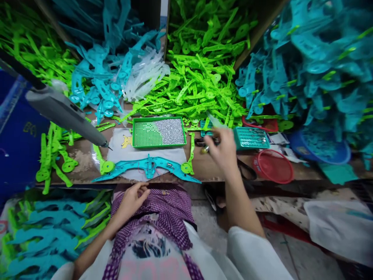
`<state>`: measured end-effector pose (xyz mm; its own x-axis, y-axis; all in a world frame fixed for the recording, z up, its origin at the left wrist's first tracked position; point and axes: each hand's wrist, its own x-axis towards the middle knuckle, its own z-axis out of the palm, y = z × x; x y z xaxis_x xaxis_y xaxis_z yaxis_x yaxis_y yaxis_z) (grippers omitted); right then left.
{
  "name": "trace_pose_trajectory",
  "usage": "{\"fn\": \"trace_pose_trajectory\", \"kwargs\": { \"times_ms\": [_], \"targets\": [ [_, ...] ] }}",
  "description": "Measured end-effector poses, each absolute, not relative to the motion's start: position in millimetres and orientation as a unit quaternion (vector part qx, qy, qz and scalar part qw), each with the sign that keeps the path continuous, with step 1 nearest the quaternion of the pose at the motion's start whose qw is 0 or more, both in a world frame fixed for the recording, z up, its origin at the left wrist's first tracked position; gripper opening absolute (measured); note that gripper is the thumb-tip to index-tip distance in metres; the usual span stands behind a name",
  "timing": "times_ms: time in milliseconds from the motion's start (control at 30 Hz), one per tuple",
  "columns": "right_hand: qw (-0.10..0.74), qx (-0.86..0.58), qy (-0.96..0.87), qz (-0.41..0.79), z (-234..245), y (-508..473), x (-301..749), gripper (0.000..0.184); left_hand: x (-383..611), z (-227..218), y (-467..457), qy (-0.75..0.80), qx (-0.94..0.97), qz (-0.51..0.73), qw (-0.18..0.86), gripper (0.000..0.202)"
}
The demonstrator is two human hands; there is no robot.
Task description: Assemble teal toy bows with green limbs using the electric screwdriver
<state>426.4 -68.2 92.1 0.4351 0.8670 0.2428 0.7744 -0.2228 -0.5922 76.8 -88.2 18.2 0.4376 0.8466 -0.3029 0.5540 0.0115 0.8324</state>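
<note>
Reach: I judge the step in hand to be a one-handed search among small items, the blue bow piece (161, 162) lying untouched.
Right hand (224, 144): over the surface (210, 167), left of the teal tray (252, 144), fingers curled partly in; it is blurred, so I cannot tell whether it grips anything.
Left hand (136, 200): over the lap, just off the front edge, loosely half open, holding nothing I can see.
Bow piece: along the front edge, on a pale cloth (175, 153); one lime arm (107, 167) sits by its left end, another (187, 168) by its right. I cannot tell whether they are fastened.
Care: I judge the next move calls for clearing the hanging screwdriver (72, 112), its tip near the cloth's left edge, without nudging those arms.
Green tray (145, 134): behind the bow piece, its right half filled with small silvery bits.
Front edge, right: red basket (274, 167), then a blue basin (344, 153).
Room: heaped lime parts (204, 85) along the back, blue parts (320, 46) towering at the back right corner.
</note>
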Motion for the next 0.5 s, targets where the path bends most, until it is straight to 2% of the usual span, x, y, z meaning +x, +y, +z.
{"fn": "trace_pose_trajectory", "kwargs": {
  "times_ms": [33,100,133,167,200,300,400,500],
  "targets": [
    [0.362,-0.720,-0.556,0.204,83,-88,398,0.036,70,11,-92,0.530,0.660,0.121,0.519,0.032],
    [0.328,-0.557,-0.564,0.514,52,-128,339,0.031,67,-4,-96,0.546,0.616,0.103,0.558,0.042],
    [0.310,-0.516,-0.505,0.619,32,-146,313,0.032,71,-11,-96,0.538,0.595,0.101,0.588,0.046],
    [0.331,-0.532,-0.398,0.670,12,-161,291,0.036,79,-17,-95,0.520,0.573,0.098,0.625,0.050],
    [0.382,-0.567,-0.269,0.679,-8,-173,275,0.036,90,-21,-94,0.497,0.548,0.093,0.666,0.052],
    [0.443,-0.541,-0.084,0.709,-49,-190,255,0.038,129,-25,-93,0.456,0.458,0.078,0.759,0.050],
    [0.491,-0.471,0.039,0.732,-61,-188,260,0.035,161,-19,-99,0.435,0.330,0.080,0.834,0.049],
    [0.556,-0.414,0.153,0.704,-62,-183,268,0.028,170,-11,-105,0.442,0.228,0.103,0.862,0.042]
  ]
}}
